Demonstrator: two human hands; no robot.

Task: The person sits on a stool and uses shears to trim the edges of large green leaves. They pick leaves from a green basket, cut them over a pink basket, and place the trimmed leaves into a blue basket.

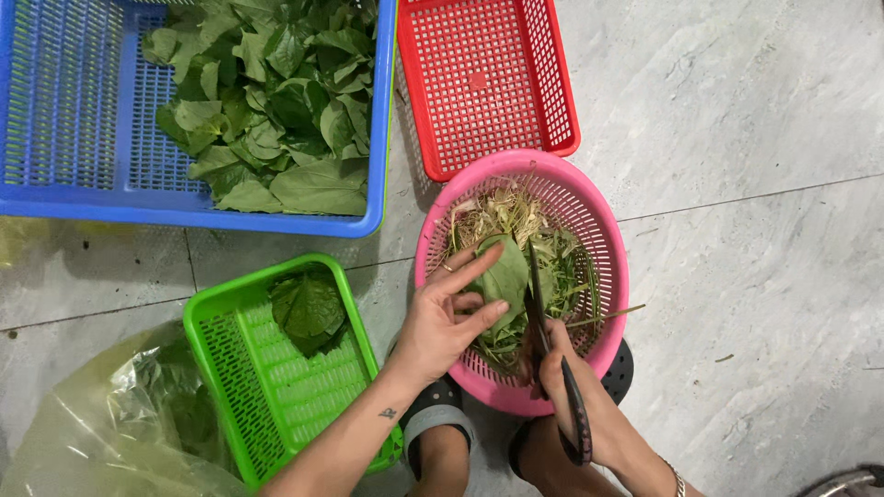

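Leaf [505, 274] long axis upright, tip up | left hand [442, 322] fingers pinching it | right hand [566, 373] fingers clasp scissors [552, 350]

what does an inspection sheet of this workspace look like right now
surface: grey tiled floor, bare at right
job's things: green leaf held over pink round basket of stems; black scissors
clutter: blue basket with leaves; empty red basket; green basket with stacked leaves; plastic bag of leaves
hands: left hand holds the leaf; right hand grips the scissors
cables: nothing seen
surroundings: sandalled feet below the pink basket
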